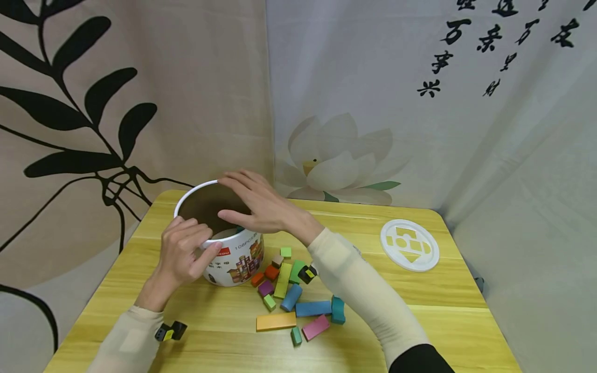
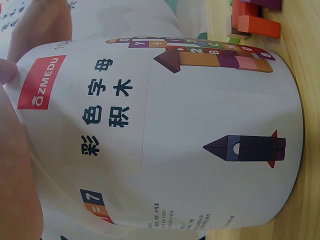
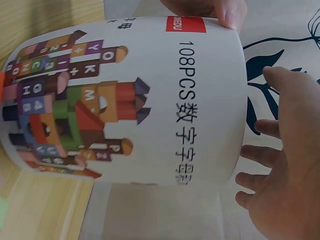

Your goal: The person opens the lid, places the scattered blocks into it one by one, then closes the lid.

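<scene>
A white printed bucket point(image 1: 238, 261) stands on the table, its wide mouth facing up and a block picture on its side. My left hand point(image 1: 184, 251) grips the near left rim, thumb outside and fingers over the edge; the right wrist view also shows this thumb point(image 3: 231, 17) against the wall. Over the right side of the mouth is my right hand point(image 1: 256, 202), its fingers extended and holding nothing. In the right wrist view the right hand point(image 3: 292, 160) has its fingers spread beside the rim. Most of the bucket's inside is hidden; a bit of teal shows within.
Several coloured wooden blocks lie right of the bucket, among them an orange plank point(image 1: 276, 321), a blue plank point(image 1: 313, 309), a pink block point(image 1: 315, 328) and a yellow plank point(image 1: 282, 281). A white round lid with cut-outs point(image 1: 389, 243) rests at the table's right. Printed curtains hang behind.
</scene>
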